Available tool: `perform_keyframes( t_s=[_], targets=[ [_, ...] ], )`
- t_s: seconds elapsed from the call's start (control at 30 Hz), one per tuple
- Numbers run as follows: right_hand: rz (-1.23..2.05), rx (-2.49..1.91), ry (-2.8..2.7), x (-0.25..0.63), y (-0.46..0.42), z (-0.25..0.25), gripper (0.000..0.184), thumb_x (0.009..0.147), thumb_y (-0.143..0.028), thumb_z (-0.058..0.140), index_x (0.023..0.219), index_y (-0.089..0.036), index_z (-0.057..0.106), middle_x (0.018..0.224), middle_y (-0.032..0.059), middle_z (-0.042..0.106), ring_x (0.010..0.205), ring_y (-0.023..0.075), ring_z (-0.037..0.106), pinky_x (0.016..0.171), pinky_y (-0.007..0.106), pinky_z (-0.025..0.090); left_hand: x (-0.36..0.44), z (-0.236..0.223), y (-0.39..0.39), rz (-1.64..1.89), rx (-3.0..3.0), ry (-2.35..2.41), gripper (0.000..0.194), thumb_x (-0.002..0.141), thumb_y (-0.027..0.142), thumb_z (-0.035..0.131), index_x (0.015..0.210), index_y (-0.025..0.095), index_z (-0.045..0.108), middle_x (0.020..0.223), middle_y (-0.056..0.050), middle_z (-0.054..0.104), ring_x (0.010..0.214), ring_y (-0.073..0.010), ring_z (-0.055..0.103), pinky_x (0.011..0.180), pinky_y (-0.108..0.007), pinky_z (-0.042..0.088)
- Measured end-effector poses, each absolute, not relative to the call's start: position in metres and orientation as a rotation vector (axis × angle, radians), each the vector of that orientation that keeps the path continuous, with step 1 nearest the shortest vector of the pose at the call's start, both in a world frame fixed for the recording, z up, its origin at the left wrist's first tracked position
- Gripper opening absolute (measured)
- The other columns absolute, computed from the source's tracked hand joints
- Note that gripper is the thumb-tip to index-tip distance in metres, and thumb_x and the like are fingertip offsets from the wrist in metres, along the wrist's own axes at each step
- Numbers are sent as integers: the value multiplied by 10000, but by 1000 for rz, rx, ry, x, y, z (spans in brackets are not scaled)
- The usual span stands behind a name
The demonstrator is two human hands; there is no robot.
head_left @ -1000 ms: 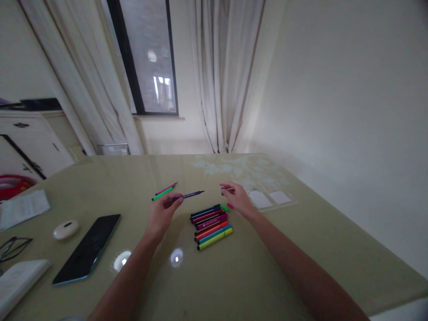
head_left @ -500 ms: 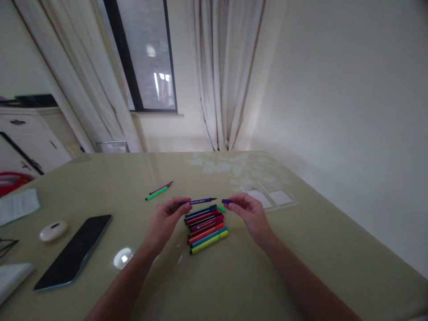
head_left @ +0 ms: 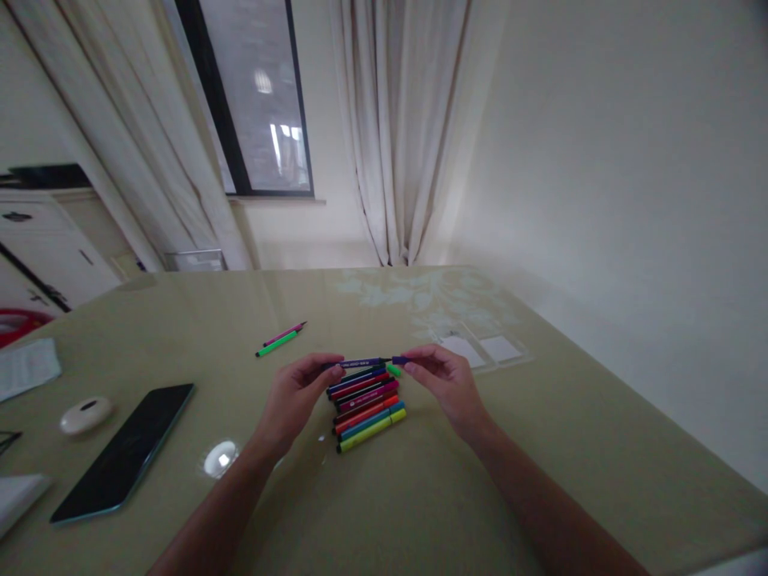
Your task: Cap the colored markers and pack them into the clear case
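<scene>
Between the fingers of my left hand (head_left: 303,392) is a dark purple marker (head_left: 363,362), its bare tip pointing right. My right hand (head_left: 441,384) pinches the matching purple cap (head_left: 398,361), whose open end is right at the marker's tip; whether the tip has entered it I cannot tell. Just below, a row of several capped markers (head_left: 367,406) lies on the table, with a lime-yellow marker (head_left: 372,432) nearest me. A loose green cap (head_left: 394,370) rests beside the row's far end, close to my right fingers.
Uncapped green (head_left: 277,343) and pink (head_left: 285,334) markers lie farther back, left of centre. On the left are a black phone (head_left: 126,452), a round white case (head_left: 86,415) and a cloth (head_left: 27,368). A clear tray (head_left: 480,350) sits right of my right hand, near the wall.
My right hand has brought the purple cap leftward to the marker's tip, closing the gap between them. The view has shifted slightly; the markers on the table stay put.
</scene>
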State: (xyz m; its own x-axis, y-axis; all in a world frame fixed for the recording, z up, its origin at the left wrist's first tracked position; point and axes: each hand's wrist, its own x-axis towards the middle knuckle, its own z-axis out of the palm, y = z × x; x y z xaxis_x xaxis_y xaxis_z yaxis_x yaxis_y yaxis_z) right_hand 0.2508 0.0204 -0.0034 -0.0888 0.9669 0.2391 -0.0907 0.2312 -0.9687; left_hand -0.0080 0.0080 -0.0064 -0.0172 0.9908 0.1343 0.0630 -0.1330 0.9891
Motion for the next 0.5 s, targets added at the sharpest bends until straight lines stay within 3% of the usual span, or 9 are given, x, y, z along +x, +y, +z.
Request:
perform_keyframes(
  t_s=[0.5],
  targets=[
    [1064, -969, -1418, 253, 16, -1, 232, 767, -382, 853, 941, -231, 827, 884, 54, 806, 825, 224, 761, 809, 356, 630, 7, 1, -3, 1236, 1253, 1227, 389, 712, 459, 842, 977, 175, 811, 875, -63, 818, 789, -216, 759, 729, -295, 619]
  ],
)
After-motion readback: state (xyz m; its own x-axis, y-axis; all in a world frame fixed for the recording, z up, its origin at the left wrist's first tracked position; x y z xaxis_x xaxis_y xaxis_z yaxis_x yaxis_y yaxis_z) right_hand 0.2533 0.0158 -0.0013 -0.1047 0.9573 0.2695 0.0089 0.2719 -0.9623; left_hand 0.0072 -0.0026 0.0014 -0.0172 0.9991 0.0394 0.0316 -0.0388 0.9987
